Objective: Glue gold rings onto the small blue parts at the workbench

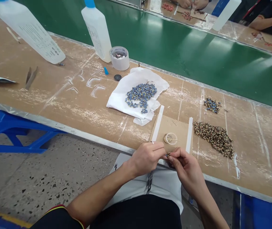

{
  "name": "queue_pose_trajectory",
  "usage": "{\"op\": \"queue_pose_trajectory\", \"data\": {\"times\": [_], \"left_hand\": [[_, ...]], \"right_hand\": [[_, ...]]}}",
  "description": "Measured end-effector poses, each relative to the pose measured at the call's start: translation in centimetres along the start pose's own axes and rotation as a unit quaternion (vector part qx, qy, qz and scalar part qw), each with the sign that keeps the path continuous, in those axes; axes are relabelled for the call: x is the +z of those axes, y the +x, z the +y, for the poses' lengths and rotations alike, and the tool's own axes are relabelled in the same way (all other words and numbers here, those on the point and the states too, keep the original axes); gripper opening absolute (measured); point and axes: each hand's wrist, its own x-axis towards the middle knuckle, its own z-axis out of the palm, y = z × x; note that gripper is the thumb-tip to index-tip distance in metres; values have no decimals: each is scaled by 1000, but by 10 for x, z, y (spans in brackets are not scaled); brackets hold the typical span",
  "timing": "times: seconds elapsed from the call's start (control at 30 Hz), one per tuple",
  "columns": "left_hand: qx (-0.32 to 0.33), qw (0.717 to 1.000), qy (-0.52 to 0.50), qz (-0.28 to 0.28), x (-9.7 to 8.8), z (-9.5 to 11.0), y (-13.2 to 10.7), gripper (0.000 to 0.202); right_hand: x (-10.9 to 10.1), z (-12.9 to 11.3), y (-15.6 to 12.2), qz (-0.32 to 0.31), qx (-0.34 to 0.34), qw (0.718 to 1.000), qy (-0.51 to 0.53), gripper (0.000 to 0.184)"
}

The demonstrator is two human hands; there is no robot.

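Note:
At the table's front edge my left hand (148,156) and my right hand (185,165) meet fingertip to fingertip, both closed in a pinch. Between them shows a tiny dark, brass-coloured piece (168,155); its exact kind is too small to tell, and the fingers partly cover it. Just beyond the hands a small clear round dish (170,139) sits on a cardboard sheet (171,124), with a thin stick (174,139) lying across it. To the right is a heap of small brown-gold pieces (214,139). Small blue pieces (141,94) lie on white paper (119,98) at the left.
A smaller blue-and-gold heap (212,105) lies at the back right. Two white bottles (97,31), a tape roll (120,58), a black cap (117,77) and tweezers (31,77) stand or lie leftward. Beyond the green belt (164,41), other people's hands (199,3) work.

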Motion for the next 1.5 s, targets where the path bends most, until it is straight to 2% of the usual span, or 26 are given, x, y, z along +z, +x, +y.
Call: {"op": "queue_pose_trajectory", "data": {"times": [0.13, 0.37, 0.5, 0.63, 0.73, 0.87, 1.0, 1.13, 1.37, 1.5], "left_hand": [[-13, 999, -42, -12, -3, -4, -1, 25], [-28, 989, -133, -64, -15, -11, -3, 18], [-32, 988, -122, -94, -17, -12, -4, 18], [-34, 990, -95, -96, -13, -11, -5, 17], [-26, 991, -105, -81, -13, -10, -5, 15], [-34, 986, -144, -72, -15, -9, -3, 16], [-41, 983, -161, -80, -17, -7, 1, 16], [-36, 983, -142, -106, -16, -4, 3, 21], [-60, 988, -107, -95, -13, 0, 1, 25], [-62, 989, -96, -91, -13, 1, 3, 26]], "right_hand": [[2, -4, 2, -12, -13, 999, -40, 19], [4, -12, 2, -41, -34, 991, -120, 21], [10, -15, -2, -26, -68, 977, -201, 25], [14, -18, -3, -8, -83, 967, -239, 26], [11, -16, -2, -13, -68, 976, -208, 22], [4, -11, -4, -28, -28, 997, -59, 14], [0, -7, -10, 7, -25, 999, 38, 7], [1, -3, -12, 34, -25, 997, 70, 4], [-1, 3, -9, 42, 5, 994, 104, 8], [-5, 5, -8, 26, 21, 996, 86, 11]]}}
